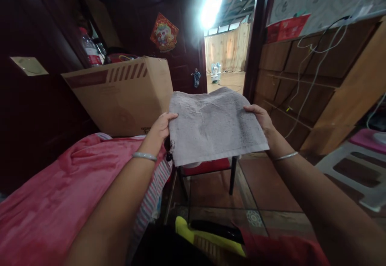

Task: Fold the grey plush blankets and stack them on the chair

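Grey cloth (215,127), grasped at its left edge by the left hand (163,127) and right edge by the right hand (261,118), could droop should either grip loosen.

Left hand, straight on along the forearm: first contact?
The grey cloth that the left hand holds by its edge. Beyond it, probably the dark door, but depth is unclear and the cloth hides part of the way.
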Motion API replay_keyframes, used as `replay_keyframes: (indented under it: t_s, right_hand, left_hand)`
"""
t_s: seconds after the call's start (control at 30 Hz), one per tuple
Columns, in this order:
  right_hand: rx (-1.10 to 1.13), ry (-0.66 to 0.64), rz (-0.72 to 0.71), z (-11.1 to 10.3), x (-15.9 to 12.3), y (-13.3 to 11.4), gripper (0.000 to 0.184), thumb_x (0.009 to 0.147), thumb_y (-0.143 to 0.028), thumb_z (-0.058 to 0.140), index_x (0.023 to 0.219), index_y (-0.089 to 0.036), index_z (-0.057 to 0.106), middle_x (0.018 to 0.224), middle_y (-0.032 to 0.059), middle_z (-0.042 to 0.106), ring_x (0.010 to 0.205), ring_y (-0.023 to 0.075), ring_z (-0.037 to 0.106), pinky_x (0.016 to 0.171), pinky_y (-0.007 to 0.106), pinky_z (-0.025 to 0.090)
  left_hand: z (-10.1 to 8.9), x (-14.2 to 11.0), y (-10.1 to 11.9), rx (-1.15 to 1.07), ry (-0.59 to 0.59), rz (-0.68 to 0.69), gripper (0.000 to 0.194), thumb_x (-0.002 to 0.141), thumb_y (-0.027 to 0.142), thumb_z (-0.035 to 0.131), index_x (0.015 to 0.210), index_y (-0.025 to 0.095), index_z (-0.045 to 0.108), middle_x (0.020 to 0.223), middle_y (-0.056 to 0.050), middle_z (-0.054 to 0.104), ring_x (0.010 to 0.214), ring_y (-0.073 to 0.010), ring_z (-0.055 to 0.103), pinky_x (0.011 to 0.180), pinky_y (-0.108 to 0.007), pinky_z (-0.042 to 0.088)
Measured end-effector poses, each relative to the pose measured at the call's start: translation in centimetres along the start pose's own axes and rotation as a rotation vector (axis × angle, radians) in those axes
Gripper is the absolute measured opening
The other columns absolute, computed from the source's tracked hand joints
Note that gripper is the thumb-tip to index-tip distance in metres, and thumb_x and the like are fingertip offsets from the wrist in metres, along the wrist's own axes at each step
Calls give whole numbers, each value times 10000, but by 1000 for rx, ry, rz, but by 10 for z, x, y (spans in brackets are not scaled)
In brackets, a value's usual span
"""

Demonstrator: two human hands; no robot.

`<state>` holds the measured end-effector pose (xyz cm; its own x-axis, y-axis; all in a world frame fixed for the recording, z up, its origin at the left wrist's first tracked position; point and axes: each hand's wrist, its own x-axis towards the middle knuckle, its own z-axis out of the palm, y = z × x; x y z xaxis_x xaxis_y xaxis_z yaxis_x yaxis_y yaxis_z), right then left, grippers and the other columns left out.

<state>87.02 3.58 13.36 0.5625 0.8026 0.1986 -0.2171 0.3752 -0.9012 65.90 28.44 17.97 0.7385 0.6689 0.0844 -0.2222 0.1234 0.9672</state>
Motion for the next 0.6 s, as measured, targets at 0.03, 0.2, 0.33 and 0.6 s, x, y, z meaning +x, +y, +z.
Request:
replay_keyframes:
  t_s: [0.03,0.2,0.33,0.6]
  right_hand:
    - [-32,1,21,-5,5,3,491,704,-371,649,1155,-180,696,868,85,776,904,345,728,879,528,580]
    - [-159,-36,95,-22,22,19,477,720,-370,632,1151,-173,683,892,105,774,848,327,726,857,528,588]
    - [-217,-49,89,-26,26,22,464,732,-395,622,1128,-163,688,878,119,768,843,321,722,847,518,590]
    - [-257,142,186,-30,32,7,226,637,-199,725,859,-175,688,735,71,723,673,226,669,685,368,580]
  left_hand:
    - [0,8,-7,22,29,-24,430,602,61,668,1029,107,694,868,-77,758,771,-213,718,826,-352,604]
    - [-11,28,-32,73,155,-99,615,656,18,663,1261,118,616,859,-63,724,685,-156,665,734,-290,568]
    - [-18,27,-34,22,111,-71,655,687,-6,643,1317,166,596,934,-65,728,743,-146,675,710,-254,558]
    - [-13,18,-29,290,219,130,561,681,24,590,1227,134,658,991,-70,732,723,-133,651,697,-245,542]
